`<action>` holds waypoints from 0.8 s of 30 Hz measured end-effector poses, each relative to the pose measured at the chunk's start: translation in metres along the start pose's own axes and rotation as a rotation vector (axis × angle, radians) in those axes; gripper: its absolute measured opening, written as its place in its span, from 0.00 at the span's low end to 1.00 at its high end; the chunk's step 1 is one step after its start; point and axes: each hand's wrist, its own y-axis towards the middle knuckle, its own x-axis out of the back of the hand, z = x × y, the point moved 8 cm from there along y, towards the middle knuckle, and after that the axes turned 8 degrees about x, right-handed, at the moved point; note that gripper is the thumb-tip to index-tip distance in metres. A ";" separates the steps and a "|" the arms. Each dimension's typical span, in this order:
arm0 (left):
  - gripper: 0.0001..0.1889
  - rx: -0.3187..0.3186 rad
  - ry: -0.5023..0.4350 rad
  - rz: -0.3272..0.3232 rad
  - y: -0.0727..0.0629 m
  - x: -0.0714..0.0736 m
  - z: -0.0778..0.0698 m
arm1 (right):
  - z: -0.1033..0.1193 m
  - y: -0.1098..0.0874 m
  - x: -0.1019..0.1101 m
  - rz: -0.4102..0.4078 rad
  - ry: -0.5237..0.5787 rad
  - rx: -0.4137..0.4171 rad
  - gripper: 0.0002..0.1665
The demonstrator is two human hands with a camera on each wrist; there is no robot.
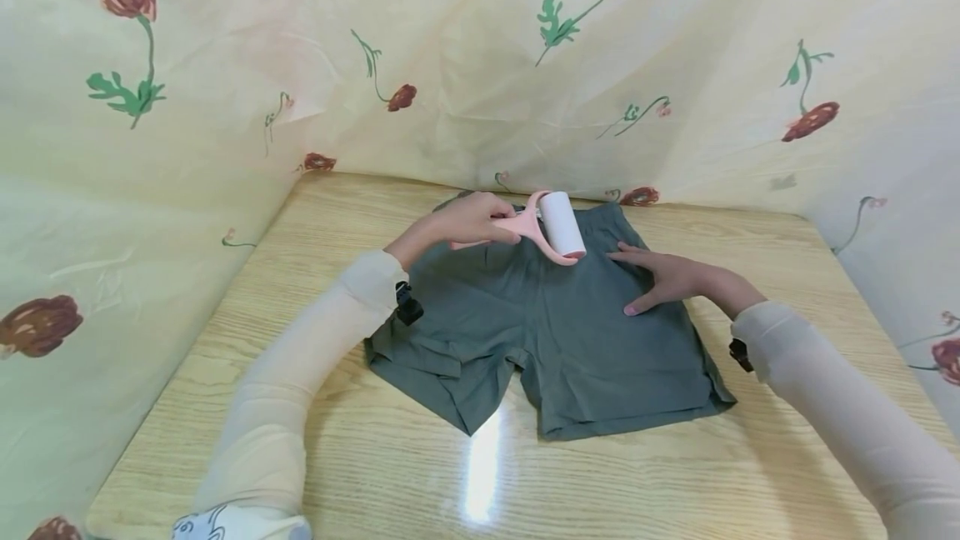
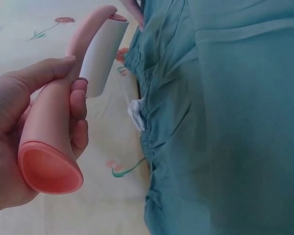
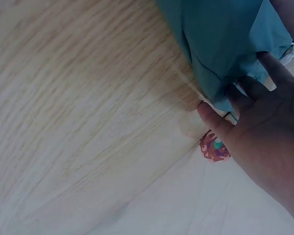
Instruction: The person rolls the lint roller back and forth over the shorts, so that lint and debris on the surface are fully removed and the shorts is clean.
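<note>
A pair of dark grey-green shorts (image 1: 600, 340) lies spread on the table, waistband toward the back wall. My left hand (image 1: 472, 219) grips the pink handle of a lint roller (image 1: 562, 225), whose white cylinder is over the upper part of the shorts. In the left wrist view the thumb and fingers wrap round the handle of the lint roller (image 2: 49, 115), and its white cylinder points away from me. On the right side of the shorts, my right hand (image 1: 667, 277) rests with fingers spread. In the right wrist view my right hand (image 3: 264, 122) touches the cloth edge.
A light wood-grain table (image 1: 360, 482) carries the shorts. Behind it and on both sides hangs a pale curtain (image 1: 465, 107) printed with red flowers. A white drawstring (image 2: 136, 113) shows at the waistband in the left wrist view.
</note>
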 end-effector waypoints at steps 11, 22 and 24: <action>0.11 -0.017 0.046 0.067 0.023 -0.016 -0.009 | 0.003 -0.002 0.001 -0.016 0.001 0.003 0.62; 0.11 -0.067 0.036 0.130 0.039 -0.031 -0.019 | 0.003 -0.002 0.002 -0.012 0.010 -0.004 0.64; 0.11 -0.064 0.028 0.138 0.041 -0.033 -0.020 | 0.004 -0.002 0.002 -0.013 0.014 -0.003 0.65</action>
